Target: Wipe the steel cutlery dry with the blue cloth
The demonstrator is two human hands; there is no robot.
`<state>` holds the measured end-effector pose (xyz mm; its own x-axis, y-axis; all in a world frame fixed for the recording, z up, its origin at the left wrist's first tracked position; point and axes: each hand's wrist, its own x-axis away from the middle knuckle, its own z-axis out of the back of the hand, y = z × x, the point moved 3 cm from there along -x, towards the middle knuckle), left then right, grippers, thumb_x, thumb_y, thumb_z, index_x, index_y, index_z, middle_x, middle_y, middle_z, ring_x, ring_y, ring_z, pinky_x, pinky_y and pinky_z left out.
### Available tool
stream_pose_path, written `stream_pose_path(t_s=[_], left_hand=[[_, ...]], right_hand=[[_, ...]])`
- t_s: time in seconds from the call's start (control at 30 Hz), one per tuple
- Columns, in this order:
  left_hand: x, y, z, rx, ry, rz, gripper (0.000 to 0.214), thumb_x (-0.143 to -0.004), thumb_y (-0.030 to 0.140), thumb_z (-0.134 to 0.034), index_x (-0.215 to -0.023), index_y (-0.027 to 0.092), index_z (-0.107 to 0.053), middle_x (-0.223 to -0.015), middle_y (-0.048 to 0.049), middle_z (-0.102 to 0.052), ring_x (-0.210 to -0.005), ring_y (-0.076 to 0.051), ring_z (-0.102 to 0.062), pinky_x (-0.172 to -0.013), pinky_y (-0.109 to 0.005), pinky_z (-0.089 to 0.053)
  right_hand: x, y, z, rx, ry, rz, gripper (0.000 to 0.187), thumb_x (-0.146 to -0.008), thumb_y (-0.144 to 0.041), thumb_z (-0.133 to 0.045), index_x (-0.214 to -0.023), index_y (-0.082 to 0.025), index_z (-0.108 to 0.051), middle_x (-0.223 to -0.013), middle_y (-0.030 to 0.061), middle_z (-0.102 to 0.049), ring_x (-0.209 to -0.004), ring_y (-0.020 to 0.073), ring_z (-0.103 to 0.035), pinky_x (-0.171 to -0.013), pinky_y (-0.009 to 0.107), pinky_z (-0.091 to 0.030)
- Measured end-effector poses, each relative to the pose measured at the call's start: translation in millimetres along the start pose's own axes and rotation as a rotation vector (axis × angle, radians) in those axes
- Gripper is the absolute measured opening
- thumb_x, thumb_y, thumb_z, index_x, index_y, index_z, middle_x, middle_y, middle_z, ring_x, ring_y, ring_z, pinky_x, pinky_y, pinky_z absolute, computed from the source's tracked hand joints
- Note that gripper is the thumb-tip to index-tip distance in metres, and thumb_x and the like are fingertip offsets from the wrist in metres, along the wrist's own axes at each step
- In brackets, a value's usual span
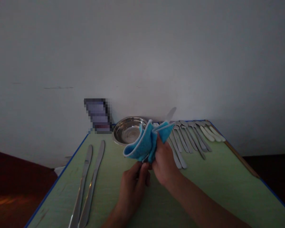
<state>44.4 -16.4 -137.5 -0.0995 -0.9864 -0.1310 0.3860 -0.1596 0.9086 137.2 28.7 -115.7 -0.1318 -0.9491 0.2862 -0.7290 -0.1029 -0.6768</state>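
My right hand [165,161] grips a folded blue cloth [146,142] wrapped round a table knife whose blade tip [170,114] sticks up past the cloth. My left hand [133,185] is closed just below it, pinching the knife's handle end, which is mostly hidden by my fingers. Both hands hover above the middle of the green table [218,180].
Two long knives [87,183] lie side by side on the left. A steel bowl [128,129] stands at the back by the wall. Several spoons and knives [192,136] are laid in a row at the back right. A blurred object [98,115] stands against the wall.
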Motion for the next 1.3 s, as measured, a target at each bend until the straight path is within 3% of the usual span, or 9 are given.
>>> stream_pose_path(t_s=[0.27,0.53,1.0,1.17,1.3], left_hand=[[-3.5,-7.2,2.7,0.156,0.032,0.090,0.041,-0.088,0.043,-0.041,-0.059,0.016,-0.049,-0.049,0.0042,-0.043,-0.045,-0.009,-0.039,-0.044,-0.020,-0.030],[-6.3,-9.3,4.5,0.119,0.015,0.178,0.044,-0.085,0.047,-0.045,-0.053,0.016,-0.048,-0.042,0.0049,-0.041,-0.042,-0.009,-0.037,-0.045,-0.020,-0.029],[-9.1,-6.7,5.8,0.174,0.037,0.179,0.047,-0.084,0.045,-0.046,-0.047,0.017,-0.046,-0.042,0.0040,-0.042,-0.043,-0.008,-0.037,-0.045,-0.020,-0.030],[-7.3,-6.7,3.8,0.187,-0.020,0.176,0.042,-0.083,0.045,-0.049,-0.052,0.016,-0.051,-0.041,0.0048,-0.042,-0.041,-0.008,-0.038,-0.043,-0.019,-0.030],[-1.8,-3.1,1.7,0.161,-0.084,0.144,0.043,-0.081,0.044,-0.049,-0.048,0.016,-0.050,-0.037,0.0046,-0.040,-0.037,-0.008,-0.036,-0.039,-0.019,-0.027]], right_hand=[[2.5,9.6,2.8,0.055,0.012,-0.006,0.033,-0.068,-0.046,-0.065,-0.085,-0.020,-0.057,-0.065,-0.0045,-0.060,-0.051,0.0082,-0.052,-0.045,0.020,-0.039],[3.8,15.9,7.3,0.103,0.014,-0.021,0.030,-0.070,-0.047,-0.064,-0.082,-0.021,-0.055,-0.053,-0.0089,-0.049,-0.043,0.0069,-0.041,-0.040,0.020,-0.032],[2.9,16.6,7.4,0.213,-0.046,0.058,0.030,-0.073,-0.045,-0.063,-0.090,-0.020,-0.061,-0.079,-0.0014,-0.066,-0.070,0.0107,-0.059,-0.064,0.022,-0.046],[-9.0,2.3,7.2,0.039,-0.010,0.027,0.022,-0.074,-0.040,-0.062,-0.084,-0.020,-0.061,-0.071,-0.0031,-0.066,-0.062,0.0103,-0.059,-0.056,0.022,-0.046],[-24.8,-26.0,11.6,-0.087,0.065,0.111,0.015,-0.074,-0.034,-0.062,-0.077,-0.020,-0.059,-0.072,-0.0036,-0.068,-0.063,0.0103,-0.061,-0.053,0.021,-0.046]])
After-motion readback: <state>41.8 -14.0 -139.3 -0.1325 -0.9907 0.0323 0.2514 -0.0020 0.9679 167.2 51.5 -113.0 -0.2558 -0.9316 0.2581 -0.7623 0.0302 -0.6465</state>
